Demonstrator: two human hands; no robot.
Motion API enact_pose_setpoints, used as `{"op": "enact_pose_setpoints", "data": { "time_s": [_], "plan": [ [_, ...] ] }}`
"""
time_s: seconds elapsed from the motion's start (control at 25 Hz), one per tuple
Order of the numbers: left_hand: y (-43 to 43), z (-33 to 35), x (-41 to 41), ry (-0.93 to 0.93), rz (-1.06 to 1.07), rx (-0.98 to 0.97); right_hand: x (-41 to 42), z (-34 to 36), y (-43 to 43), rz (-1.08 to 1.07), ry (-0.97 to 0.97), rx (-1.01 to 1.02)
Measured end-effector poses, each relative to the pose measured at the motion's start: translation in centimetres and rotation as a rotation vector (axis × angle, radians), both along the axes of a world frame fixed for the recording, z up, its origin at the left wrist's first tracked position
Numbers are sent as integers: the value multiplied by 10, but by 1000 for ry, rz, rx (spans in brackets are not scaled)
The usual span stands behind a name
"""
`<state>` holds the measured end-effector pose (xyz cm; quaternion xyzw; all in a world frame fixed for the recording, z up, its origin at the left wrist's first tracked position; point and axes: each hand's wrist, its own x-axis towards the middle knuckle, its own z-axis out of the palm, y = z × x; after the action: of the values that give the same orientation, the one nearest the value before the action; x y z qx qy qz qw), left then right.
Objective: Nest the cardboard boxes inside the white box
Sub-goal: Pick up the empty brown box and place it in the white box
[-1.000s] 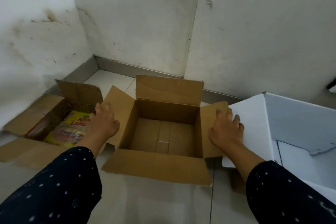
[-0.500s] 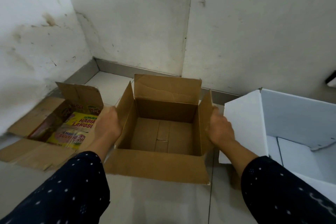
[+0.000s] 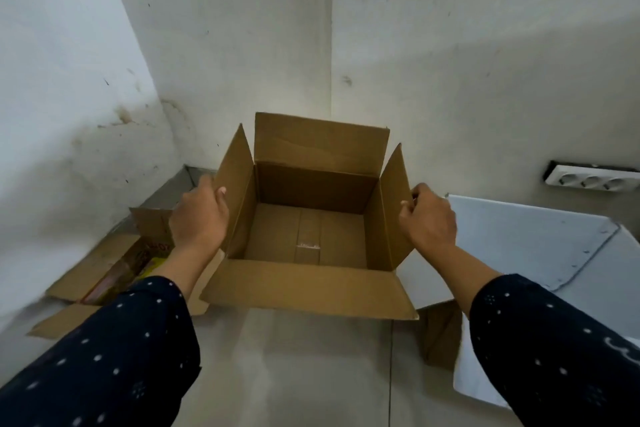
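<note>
An empty brown cardboard box (image 3: 308,236) with its flaps open is held up off the floor in the middle of the view. My left hand (image 3: 199,215) grips its left side flap and my right hand (image 3: 429,218) grips its right side flap. The white box (image 3: 540,236) stands open at the right, partly behind my right arm. A second cardboard box (image 3: 114,263) lies open on the floor at the left, with yellow printed packets inside, partly hidden by my left arm.
White walls meet in a corner right behind the held box. A white socket strip (image 3: 588,178) sits on the right wall. A small piece of cardboard (image 3: 440,333) stands on the tiled floor under my right forearm.
Both hands folded the side flaps upright, closed on them and lifted the brown box off the floor. The view tilted up toward the wall.
</note>
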<state>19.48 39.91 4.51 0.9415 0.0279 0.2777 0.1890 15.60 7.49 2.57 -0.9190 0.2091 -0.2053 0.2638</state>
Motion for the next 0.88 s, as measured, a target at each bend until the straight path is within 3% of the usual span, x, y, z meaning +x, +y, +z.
{"op": "enact_pose_setpoints", "data": {
  "time_s": [0.36, 0.88],
  "plan": [
    [-109, 74, -27, -194, -63, -189, -57, 80, -133, -91, -222, 84],
    [-327, 140, -62, -145, -230, -226, -147, 147, -335, -271, -281, 19]
  ]
}}
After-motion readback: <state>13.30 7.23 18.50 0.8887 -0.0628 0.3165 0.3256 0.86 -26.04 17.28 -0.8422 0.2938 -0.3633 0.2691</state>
